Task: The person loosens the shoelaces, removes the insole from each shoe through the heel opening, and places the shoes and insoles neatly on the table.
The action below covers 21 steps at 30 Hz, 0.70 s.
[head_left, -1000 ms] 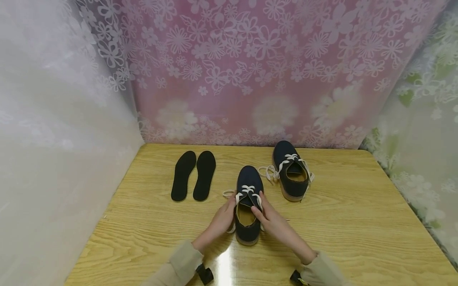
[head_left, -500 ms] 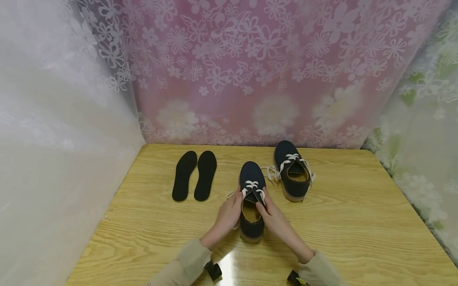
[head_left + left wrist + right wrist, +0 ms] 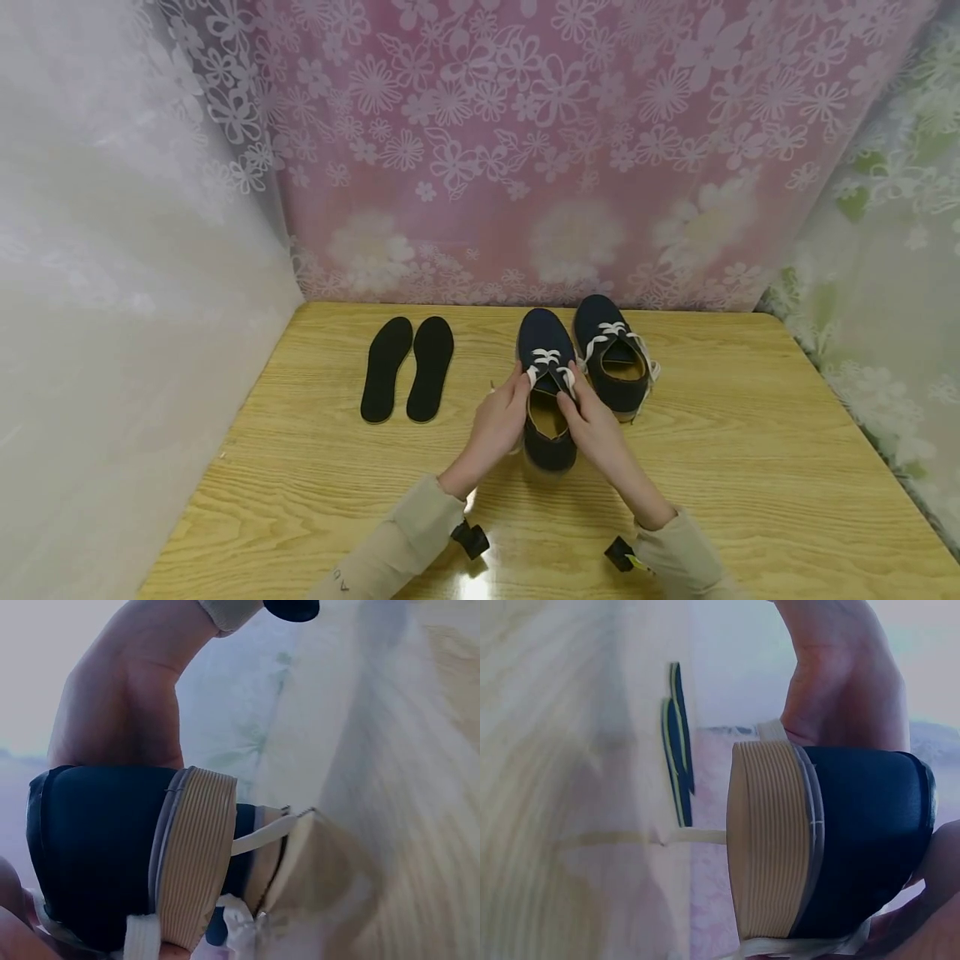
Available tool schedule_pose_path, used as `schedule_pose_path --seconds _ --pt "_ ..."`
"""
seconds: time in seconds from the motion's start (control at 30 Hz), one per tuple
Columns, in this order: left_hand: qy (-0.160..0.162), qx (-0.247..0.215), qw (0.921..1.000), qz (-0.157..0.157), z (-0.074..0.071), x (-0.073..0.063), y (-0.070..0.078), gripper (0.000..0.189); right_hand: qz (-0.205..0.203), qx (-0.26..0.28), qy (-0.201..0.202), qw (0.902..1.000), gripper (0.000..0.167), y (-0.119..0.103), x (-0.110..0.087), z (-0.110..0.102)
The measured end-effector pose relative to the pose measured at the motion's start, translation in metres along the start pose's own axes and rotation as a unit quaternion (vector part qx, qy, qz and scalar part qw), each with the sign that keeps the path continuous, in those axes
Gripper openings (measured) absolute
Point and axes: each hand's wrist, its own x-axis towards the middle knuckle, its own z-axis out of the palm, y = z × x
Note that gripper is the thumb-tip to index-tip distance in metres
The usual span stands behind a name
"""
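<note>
Both hands hold a dark navy lace-up shoe from its two sides, toe pointing away from me. My left hand grips the left side near the laces. On the right side, my right hand grips it with the thumb at the opening's edge. In the right wrist view the ribbed tan sole of the shoe is raised off the table, a lace hanging below it. A matching shoe stands just to the right, laces loose; in the head view the held shoe comes close beside it.
Two black insoles, a left insole and a right insole, lie side by side on the wooden table. A pink flowered curtain hangs behind the table's back edge, with pale sheets at both sides.
Both hands have moved the held shoe away from me and to the right, bringing it up beside the other shoe and off the table. The insoles and the other shoe stay put.
</note>
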Motion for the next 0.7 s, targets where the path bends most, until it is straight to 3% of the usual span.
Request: schedule_pose_path --seconds 0.2,0.43,0.7 --pt "-0.005 0.007 0.9999 0.006 0.007 0.008 0.019 0.054 0.004 -0.006 0.019 0.9998 0.06 0.003 0.0 -0.02" --pt "-0.029 0.019 0.9987 0.037 0.023 0.02 0.05 0.055 0.007 0.093 0.032 0.9951 0.057 0.008 -0.002 -0.053" --pt "-0.07 0.02 0.9961 0.05 0.057 0.039 0.075 0.058 0.044 0.123 0.055 0.9899 0.056 0.018 -0.009 -0.093"
